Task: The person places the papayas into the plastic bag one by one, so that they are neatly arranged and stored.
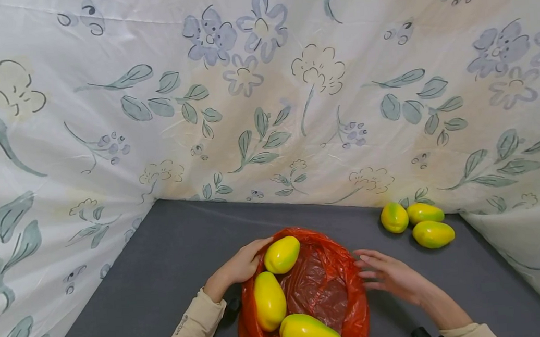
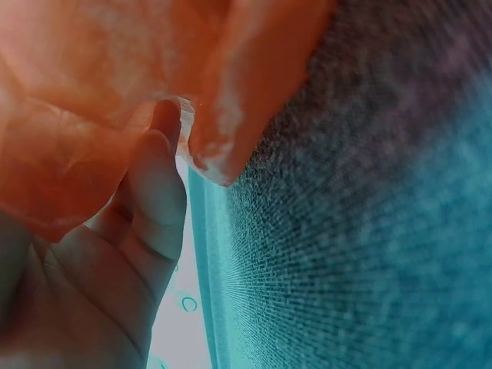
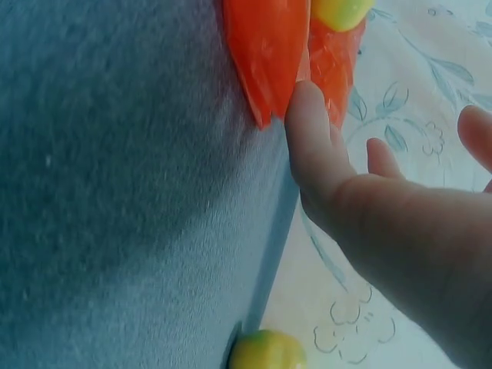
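A red plastic bag (image 1: 362, 308) stands with its mouth spread wide. Inside, along its left and near side, lie three yellow-green mangoes, the far one (image 1: 282, 255), the middle one (image 1: 270, 301) and the near one (image 1: 311, 333). At the bag's far left rim, my left hand (image 1: 241, 264) holds the plastic; in the left wrist view, red film partly covers the fingers (image 2: 157, 196). My right hand (image 1: 392, 274) is at the bag's right side, fingers extended and spread. One fingertip meets the red plastic in the right wrist view.
Three more mangoes (image 1: 427, 234) sit together at the back right of the dark grey table (image 1: 185, 237). A floral cloth (image 1: 249, 138) hangs behind the table and along both sides.
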Motion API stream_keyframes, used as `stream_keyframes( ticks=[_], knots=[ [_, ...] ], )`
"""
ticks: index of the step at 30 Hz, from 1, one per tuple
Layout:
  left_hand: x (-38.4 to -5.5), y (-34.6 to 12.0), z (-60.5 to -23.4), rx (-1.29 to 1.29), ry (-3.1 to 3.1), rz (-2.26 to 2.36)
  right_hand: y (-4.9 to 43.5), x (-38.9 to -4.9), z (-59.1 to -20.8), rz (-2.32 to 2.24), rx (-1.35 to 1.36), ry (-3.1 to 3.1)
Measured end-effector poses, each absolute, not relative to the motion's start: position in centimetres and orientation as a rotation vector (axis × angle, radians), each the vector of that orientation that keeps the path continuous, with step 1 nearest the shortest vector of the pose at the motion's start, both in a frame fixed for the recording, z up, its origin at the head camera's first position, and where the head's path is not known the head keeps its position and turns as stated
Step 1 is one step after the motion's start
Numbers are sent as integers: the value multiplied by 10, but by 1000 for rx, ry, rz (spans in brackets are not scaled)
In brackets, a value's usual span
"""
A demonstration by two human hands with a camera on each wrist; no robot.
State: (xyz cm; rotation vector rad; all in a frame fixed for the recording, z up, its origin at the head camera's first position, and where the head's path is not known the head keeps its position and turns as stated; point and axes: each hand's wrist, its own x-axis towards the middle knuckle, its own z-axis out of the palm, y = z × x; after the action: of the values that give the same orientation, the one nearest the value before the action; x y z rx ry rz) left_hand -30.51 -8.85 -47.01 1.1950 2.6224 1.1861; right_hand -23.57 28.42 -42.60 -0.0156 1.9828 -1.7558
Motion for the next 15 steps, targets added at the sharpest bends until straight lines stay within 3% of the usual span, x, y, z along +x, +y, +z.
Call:
stream_keyframes(
  ticks=[15],
  knots=[
    [-306, -89, -472, 1180, 2613, 1195, 307, -239, -429, -1843, 105, 2086]
  ],
)
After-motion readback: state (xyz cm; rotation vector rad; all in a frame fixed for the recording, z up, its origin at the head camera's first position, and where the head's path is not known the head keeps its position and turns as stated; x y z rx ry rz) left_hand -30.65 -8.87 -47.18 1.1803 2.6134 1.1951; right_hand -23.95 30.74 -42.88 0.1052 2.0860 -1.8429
